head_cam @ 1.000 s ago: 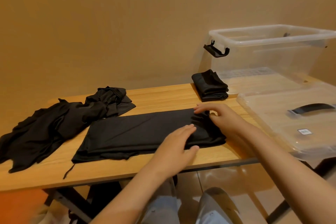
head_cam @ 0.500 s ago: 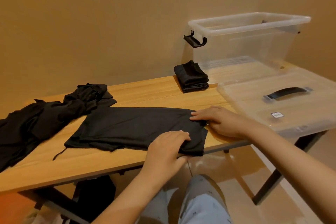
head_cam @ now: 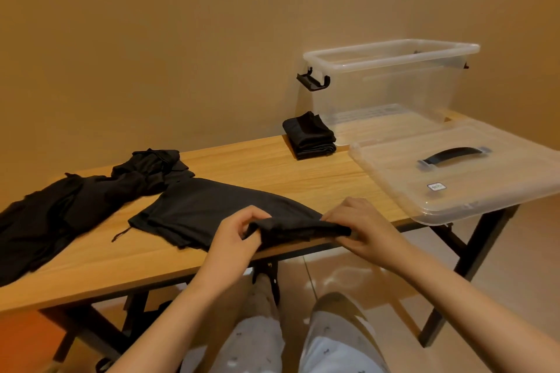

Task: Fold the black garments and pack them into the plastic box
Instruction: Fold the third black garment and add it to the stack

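A long black garment (head_cam: 212, 209) lies half-folded across the middle of the wooden table (head_cam: 272, 166). My left hand (head_cam: 239, 236) and my right hand (head_cam: 363, 227) both pinch its near right end and hold that end raised off the tabletop at the front edge. A folded black garment (head_cam: 309, 136) sits at the back, beside the clear plastic box (head_cam: 391, 85), which stands open at the back right. A crumpled pile of black garments (head_cam: 60, 209) is spread over the left of the table.
The box's clear lid (head_cam: 454, 172) with a black handle lies flat on the table's right end, overhanging the edge. A beige wall runs close behind the table. My knees are under the front edge, above a tiled floor.
Both hands went from pressing flat on the garment's right end to pinching it, and that end has lifted off the table. The camera view has shifted.
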`<state>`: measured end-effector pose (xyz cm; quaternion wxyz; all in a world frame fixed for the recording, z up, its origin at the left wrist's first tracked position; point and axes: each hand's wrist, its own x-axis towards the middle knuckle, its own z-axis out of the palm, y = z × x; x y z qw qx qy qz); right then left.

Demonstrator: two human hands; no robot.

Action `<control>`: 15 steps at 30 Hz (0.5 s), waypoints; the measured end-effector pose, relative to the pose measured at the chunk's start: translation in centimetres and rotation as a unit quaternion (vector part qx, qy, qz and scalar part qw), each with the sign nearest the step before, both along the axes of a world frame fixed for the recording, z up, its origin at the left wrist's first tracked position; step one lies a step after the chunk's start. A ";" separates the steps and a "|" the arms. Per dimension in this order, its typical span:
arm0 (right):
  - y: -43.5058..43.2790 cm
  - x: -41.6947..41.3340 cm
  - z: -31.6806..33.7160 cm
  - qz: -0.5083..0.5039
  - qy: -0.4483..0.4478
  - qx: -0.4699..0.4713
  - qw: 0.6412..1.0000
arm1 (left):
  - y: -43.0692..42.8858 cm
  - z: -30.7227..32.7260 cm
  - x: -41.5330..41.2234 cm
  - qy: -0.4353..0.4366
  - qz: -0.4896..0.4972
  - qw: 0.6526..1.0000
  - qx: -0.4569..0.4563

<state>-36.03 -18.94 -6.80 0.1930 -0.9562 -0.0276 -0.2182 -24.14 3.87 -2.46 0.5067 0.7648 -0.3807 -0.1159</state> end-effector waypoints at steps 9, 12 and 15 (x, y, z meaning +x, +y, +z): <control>3.0 1.8 7.0 0.033 -0.091 0.319 0.943 | 1.6 5.4 2.7 0.062 0.029 0.993 -0.092; 4.0 3.6 10.3 0.024 -0.142 0.398 0.906 | 0.9 8.2 3.8 0.087 0.027 0.986 -0.140; 4.6 5.3 13.5 0.021 -0.179 0.439 0.880 | 0.5 11.8 5.0 0.075 0.019 0.980 -0.183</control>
